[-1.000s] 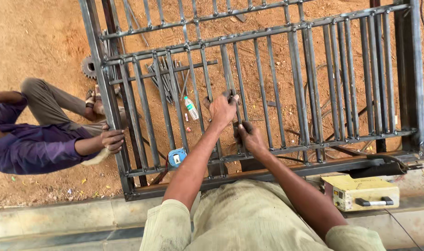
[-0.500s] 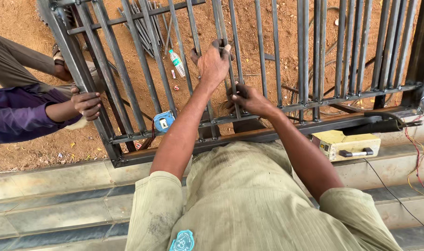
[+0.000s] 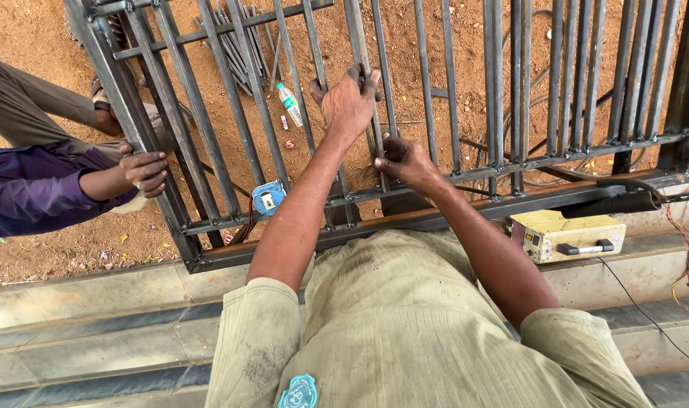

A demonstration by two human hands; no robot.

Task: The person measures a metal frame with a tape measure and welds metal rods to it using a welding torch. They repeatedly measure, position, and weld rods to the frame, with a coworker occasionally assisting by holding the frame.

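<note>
In the upper middle of the frame my left hand (image 3: 349, 102) is closed around one of the upright bars (image 3: 363, 68) of the steel gate frame (image 3: 208, 261), fingers hooked over the far side and thumb wrapped near. Just below and to the right of it, my right hand (image 3: 405, 161) is pinched shut at the foot of that same bar, where it meets the lower cross rail (image 3: 556, 160); whether I hold something small there I cannot tell, the fingers hide it.

The gate frame fills the whole upper half of the picture and stands over bare reddish ground, its bottom rail running along the stone step (image 3: 95, 302) in front of me.

To do this well, I judge the bar must sit square to the rail and evenly spaced from its neighbours, so I keep the upper grip firm and let the lower hand do the fine nudging. At the left edge another person's hand (image 3: 144, 170) grips the outer post (image 3: 133, 128); I should move gently so the frame does not jerk in that grip.

A yellow box-shaped machine (image 3: 567, 236) with a black handle sits on the step at the right, its wires (image 3: 688, 249) trailing close by, and a small blue tape measure (image 3: 267, 198) hangs among the bars at lower left. A plastic bottle (image 3: 289, 103) lies on the soil beyond.
</note>
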